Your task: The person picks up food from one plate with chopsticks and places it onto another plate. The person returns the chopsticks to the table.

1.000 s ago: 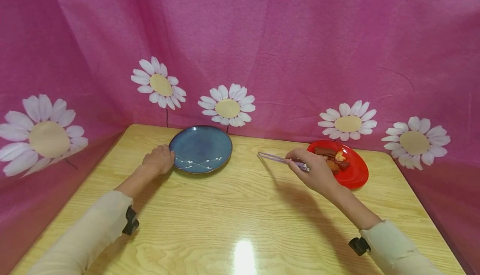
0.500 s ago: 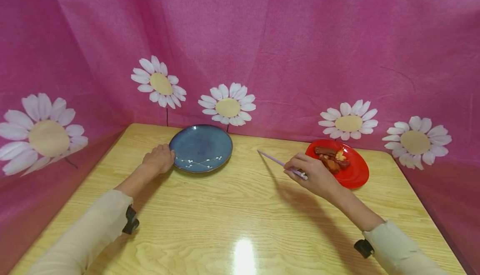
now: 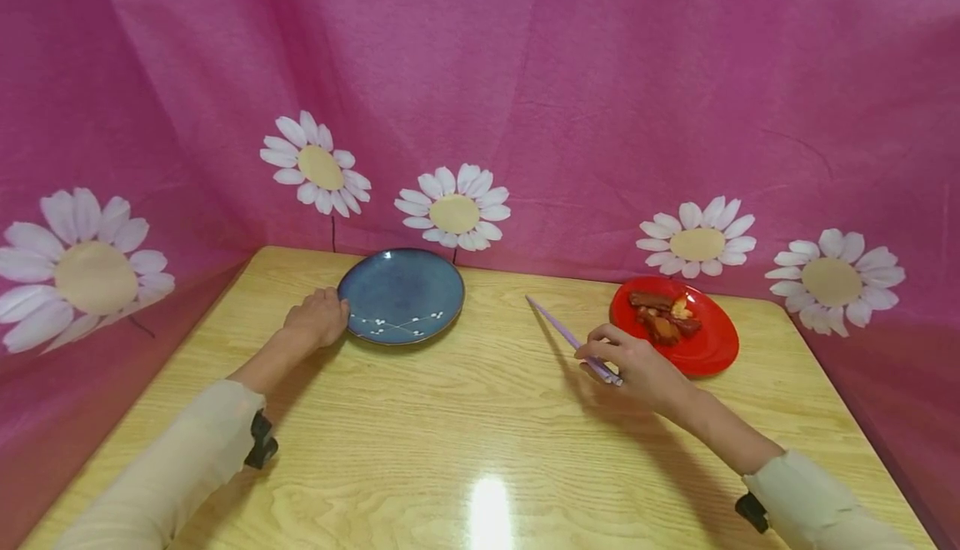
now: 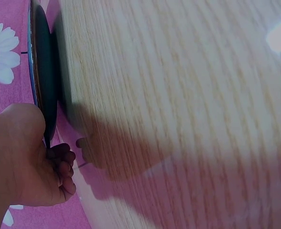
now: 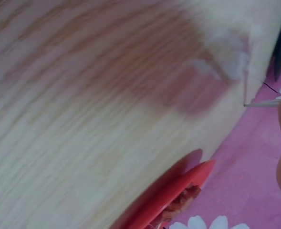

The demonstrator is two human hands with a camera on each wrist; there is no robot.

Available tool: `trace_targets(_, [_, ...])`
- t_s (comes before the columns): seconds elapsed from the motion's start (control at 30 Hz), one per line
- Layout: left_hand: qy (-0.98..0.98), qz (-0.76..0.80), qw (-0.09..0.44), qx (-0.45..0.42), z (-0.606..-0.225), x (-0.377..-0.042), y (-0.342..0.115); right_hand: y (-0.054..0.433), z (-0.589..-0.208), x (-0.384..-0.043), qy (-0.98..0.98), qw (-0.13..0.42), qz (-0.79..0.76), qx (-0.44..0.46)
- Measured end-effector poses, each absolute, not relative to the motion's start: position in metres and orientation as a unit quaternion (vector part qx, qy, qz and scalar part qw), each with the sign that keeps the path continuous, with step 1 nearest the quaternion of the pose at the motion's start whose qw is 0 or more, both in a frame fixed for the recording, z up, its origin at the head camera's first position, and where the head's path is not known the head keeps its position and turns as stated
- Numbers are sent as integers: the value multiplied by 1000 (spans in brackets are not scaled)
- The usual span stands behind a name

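Note:
My left hand grips the left rim of a round blue plate with white blossom sprigs. In the left wrist view the thumb lies at the rim of the plate and the fingers curl below it. Purple chopsticks are held in my right hand, tips together and pointing up and left toward the back of the table. That hand is just left of a red plate, which bears brown pieces of meat and a yellowish bit.
Both plates are on a pale wood-grain table, near its back edge. A pink curtain printed with large daisies hangs behind and at both sides.
The right hand has shifted a little toward me and right, away from the food. The chopsticks have swung to a steeper slant and their tips have closed together. The left hand stays put.

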State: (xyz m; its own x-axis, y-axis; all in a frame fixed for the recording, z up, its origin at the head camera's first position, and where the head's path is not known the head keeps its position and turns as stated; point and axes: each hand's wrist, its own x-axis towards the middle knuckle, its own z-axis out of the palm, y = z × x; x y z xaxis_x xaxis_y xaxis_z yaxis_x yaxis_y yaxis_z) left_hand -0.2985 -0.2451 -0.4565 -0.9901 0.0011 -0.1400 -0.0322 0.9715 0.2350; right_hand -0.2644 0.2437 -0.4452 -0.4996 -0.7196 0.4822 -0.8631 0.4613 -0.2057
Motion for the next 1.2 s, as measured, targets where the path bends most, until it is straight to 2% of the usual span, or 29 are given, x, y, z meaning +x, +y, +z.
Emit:
trace_targets(0.33, [990, 122, 74, -7, -459, -298, -247, 239, -466, -264, -829, 125, 162, 520])
trace_targets(0.63, [990, 119, 71, -5, -461, -301, -246, 239, -479, -262, -835, 98, 118, 529])
trace_targets(1.03, [991, 121, 63, -2, -461, -300, -247, 237, -489, -263, -811, 130, 115, 558])
trace_targets(1.2, [991, 121, 65, -4, -460, -300, -248, 235, -489, -263, -816, 126, 113, 552])
